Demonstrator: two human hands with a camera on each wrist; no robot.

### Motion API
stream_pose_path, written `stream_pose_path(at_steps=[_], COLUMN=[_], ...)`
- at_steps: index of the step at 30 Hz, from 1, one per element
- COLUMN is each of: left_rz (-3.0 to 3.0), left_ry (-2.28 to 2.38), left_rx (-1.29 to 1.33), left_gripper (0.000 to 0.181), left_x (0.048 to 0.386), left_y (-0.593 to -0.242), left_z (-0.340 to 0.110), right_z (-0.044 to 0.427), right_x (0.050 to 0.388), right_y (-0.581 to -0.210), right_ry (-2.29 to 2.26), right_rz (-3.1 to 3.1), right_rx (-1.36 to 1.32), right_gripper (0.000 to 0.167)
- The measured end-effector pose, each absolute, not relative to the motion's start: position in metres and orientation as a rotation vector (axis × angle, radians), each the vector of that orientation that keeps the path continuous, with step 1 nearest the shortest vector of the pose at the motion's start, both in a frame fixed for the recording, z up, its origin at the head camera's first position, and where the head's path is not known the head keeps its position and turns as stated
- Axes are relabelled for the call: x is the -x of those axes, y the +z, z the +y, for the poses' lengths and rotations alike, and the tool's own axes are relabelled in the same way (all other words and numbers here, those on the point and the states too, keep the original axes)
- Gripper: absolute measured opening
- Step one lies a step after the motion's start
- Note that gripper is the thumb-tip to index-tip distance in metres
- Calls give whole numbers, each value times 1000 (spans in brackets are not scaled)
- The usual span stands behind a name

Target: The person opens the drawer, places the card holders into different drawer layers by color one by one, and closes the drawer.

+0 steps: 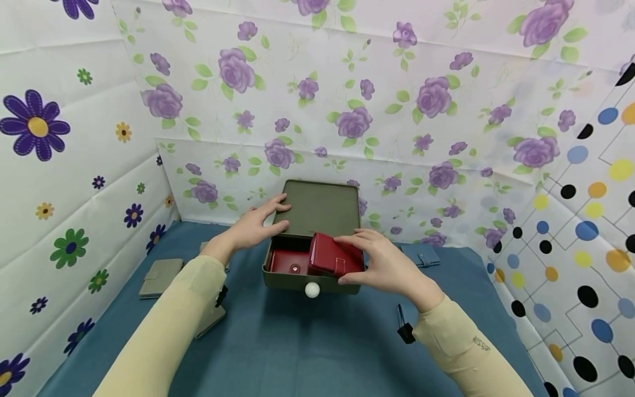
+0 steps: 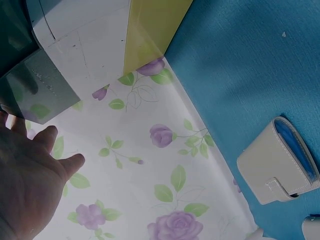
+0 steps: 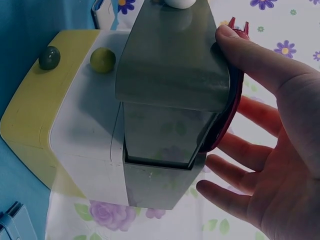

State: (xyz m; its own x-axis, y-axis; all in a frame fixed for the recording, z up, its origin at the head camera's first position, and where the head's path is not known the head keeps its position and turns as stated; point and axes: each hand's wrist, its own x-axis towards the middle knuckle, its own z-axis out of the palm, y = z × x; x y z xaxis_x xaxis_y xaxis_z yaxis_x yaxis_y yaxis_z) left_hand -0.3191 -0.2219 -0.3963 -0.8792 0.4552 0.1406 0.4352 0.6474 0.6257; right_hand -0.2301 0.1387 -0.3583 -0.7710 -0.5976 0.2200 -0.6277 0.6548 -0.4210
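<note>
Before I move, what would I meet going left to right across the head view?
Grey wallet → flat red wallet in the olive drawer → tilted red wallet in the right hand → blue wallet. Overlapping things left out.

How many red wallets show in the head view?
2: one red wallet lies on the left inside the green drawer; a tilted red wallet is in the right hand. More may be hidden in the drawer.

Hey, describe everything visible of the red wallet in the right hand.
The red wallet looks like leather and appears closed, with a strap tab on its near side. It is tilted over the right part of the open green drawer, beside a second red wallet; whether they touch is unclear. The right hand grips it, thumb in front.
</note>
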Motion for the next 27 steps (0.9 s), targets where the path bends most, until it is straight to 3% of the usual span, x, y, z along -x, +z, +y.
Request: stream_pose_path(at_steps=[27], left_rz=[2821], left_ry=[1062], left_rx=[-778], left_gripper=[64], left_x=[318], left_y=[-394], left_z=[-223], right_z=[143], right_x=[230], right_y=[-367], right_ry=[650], right_rz=[-2719], right_rx=[-1073], right_gripper=[81])
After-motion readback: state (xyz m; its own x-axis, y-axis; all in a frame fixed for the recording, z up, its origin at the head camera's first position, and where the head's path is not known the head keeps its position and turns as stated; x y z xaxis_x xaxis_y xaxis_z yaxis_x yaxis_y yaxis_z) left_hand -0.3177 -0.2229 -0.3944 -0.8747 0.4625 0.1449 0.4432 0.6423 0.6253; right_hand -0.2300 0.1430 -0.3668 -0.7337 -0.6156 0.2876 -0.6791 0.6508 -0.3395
